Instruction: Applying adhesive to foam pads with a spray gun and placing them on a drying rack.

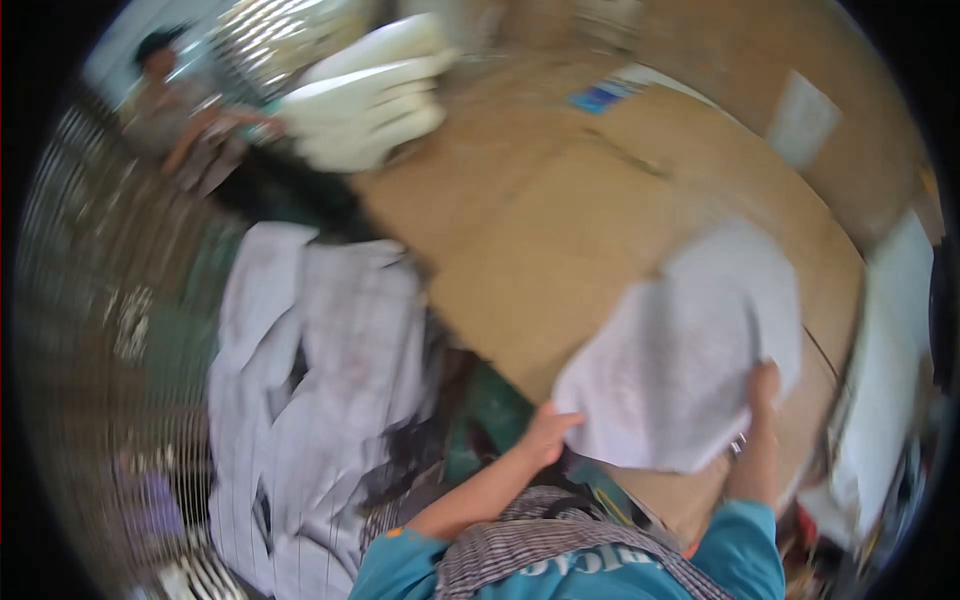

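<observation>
A pale grey-white sheet (680, 350), which looks like soft cloth, spreads over the near right part of the cardboard-covered table (540, 230). My left hand (548, 435) grips its near left corner, thumb on top. At its right edge, my right hand (765, 388) is closed on the sheet, its fingers partly hidden by the cloth. The sheet's far end is blurred by motion, and I cannot tell whether it touches the tabletop. To the left of the table lies a heap of similar pale cloth pieces (365, 330), loosely draped and overlapping.
At the far left, a person (185, 120) sits beside a stack of cream-white folded pieces (370, 95). A small blue item (597, 96) lies near the table's far edge. White sheet material (885, 390) hangs along the right side. A paper (803, 118) is on the brown surface beyond.
</observation>
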Tool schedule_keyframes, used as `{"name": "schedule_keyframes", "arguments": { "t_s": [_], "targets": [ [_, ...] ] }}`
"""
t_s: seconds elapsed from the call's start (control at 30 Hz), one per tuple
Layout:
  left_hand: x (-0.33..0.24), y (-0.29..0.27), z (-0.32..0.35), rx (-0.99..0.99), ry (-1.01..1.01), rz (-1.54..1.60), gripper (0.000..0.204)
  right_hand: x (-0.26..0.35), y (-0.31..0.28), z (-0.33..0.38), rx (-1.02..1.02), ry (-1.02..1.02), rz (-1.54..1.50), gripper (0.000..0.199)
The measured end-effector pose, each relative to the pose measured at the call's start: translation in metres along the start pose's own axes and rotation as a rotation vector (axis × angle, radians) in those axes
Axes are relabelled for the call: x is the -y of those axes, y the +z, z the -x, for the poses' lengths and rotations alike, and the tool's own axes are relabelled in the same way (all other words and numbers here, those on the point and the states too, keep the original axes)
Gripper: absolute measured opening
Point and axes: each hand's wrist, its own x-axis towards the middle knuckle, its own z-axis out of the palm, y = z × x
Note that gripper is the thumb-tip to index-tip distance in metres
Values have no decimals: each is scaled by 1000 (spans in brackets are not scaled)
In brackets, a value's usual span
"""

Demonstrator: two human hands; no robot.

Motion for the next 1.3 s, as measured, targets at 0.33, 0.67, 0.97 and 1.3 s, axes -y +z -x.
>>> {"name": "schedule_keyframes", "arguments": {
  "t_s": [0.33,0.67,0.97,1.3],
  "targets": [
    [-176,-102,140,-109,316,284,44,367,-182,67,588,-451,-1126,5],
    [-214,-217,253,-548,794,299,50,723,-200,162,1070,-665,-1370,7],
    [-161,-314,174,-671,487,569,37,828,-102,215,986,-557,-1368,30],
    [-138,-301,178,-687,235,366,20,488,-81,136,690,-425,-1187,17]
  ]
}}
